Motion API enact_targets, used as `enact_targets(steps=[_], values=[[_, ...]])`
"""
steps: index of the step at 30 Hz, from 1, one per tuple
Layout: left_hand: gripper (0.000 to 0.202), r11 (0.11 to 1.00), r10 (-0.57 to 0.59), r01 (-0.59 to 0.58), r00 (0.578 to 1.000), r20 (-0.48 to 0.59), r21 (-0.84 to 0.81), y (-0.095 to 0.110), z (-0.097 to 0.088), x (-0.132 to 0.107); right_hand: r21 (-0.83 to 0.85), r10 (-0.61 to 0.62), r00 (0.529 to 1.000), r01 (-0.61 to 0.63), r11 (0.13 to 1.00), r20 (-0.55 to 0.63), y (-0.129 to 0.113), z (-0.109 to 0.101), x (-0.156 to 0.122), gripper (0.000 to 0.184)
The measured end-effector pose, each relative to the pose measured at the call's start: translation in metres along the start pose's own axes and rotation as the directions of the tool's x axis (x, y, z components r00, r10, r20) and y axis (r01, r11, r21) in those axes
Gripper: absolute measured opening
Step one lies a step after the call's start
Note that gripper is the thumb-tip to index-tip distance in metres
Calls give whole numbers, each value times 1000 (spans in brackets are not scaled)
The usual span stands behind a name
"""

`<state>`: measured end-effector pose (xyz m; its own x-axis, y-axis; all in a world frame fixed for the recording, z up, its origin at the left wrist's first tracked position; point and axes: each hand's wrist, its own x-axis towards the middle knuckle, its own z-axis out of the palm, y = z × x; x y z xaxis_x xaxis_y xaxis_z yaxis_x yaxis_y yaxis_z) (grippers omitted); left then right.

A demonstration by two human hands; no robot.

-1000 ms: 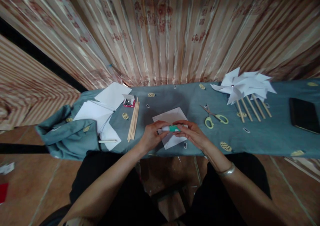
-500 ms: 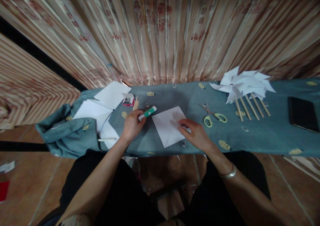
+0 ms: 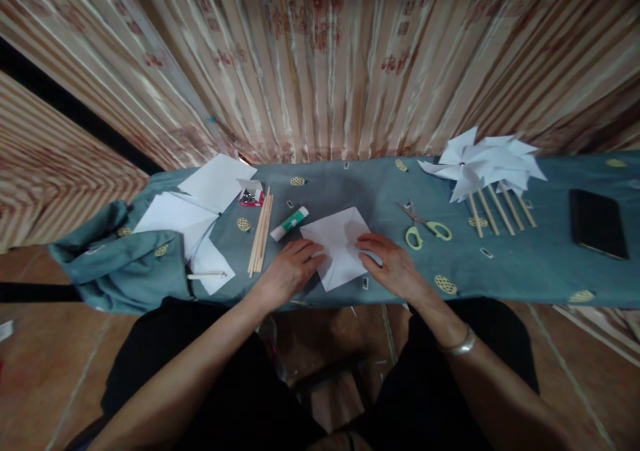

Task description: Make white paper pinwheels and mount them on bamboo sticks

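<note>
A square white sheet of paper (image 3: 341, 238) with diagonal creases lies in front of me on the cloth. My left hand (image 3: 295, 268) rests at its left edge, fingers stretched out over the paper. At the right edge, my right hand (image 3: 387, 264) has thumb and fingers on the sheet; the paper under the palm is hidden. Just beyond my left hand lies a green and white glue stick (image 3: 291, 223), touched by neither hand. To the right of my right hand are green-handled scissors (image 3: 425, 228), blades parted.
Wooden sticks (image 3: 261, 234) and a small red box of pins (image 3: 251, 194) lie left. Farther left are white paper sheets (image 3: 175, 221) and a pen-like stick (image 3: 207, 276). Paper pinwheels (image 3: 493, 164) and a black rectangular object (image 3: 597, 224) lie right. A curtain (image 3: 320, 71) hangs behind.
My left hand has let go of the glue stick, leaving it on the cloth, and moved right to the paper. My right hand stays at the sheet. The wooden sticks are now uncovered.
</note>
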<state>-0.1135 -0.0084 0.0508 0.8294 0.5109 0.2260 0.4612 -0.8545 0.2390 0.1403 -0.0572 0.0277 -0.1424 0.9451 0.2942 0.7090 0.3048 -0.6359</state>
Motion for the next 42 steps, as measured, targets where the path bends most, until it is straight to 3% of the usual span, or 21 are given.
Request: enact_targets(steps=[8, 14, 19, 24, 28, 32, 35, 42], values=[[22, 998, 64, -67, 992, 108, 22, 3, 0, 4, -2, -1, 1000, 1, 1000, 5, 0, -7, -4, 24], [24, 997, 80, -80, 996, 31, 11, 8, 5, 8, -4, 39, 999, -39, 999, -35, 6, -15, -10, 23], [21, 990, 143, -141, 986, -81, 27, 24, 10, 12, 8, 65, 996, -65, 998, -64, 12, -26, -19, 24], [18, 987, 161, -162, 983, -92, -3, 36, 18, 14, 42, 36, 999, -36, 998, 6, 3, -29, -29, 28], [18, 986, 97, -107, 992, -81, -126, 35, 20, 15, 90, 8, 995, -17, 996, 99, -13, -22, -35, 33], [20, 966, -5, -12, 998, -62, -259, 33, 20, 16, 132, 38, 992, -53, 990, 118, -21, -11, -34, 22], [21, 956, -52, 36, 997, -49, -293, 33, 21, 18, 168, 64, 995, -76, 983, 72, -20, -3, -30, 9], [23, 918, -191, 157, 980, -61, -364, 30, 30, 18, 153, 99, 990, -83, 985, -100, -12, 13, -15, 8]])
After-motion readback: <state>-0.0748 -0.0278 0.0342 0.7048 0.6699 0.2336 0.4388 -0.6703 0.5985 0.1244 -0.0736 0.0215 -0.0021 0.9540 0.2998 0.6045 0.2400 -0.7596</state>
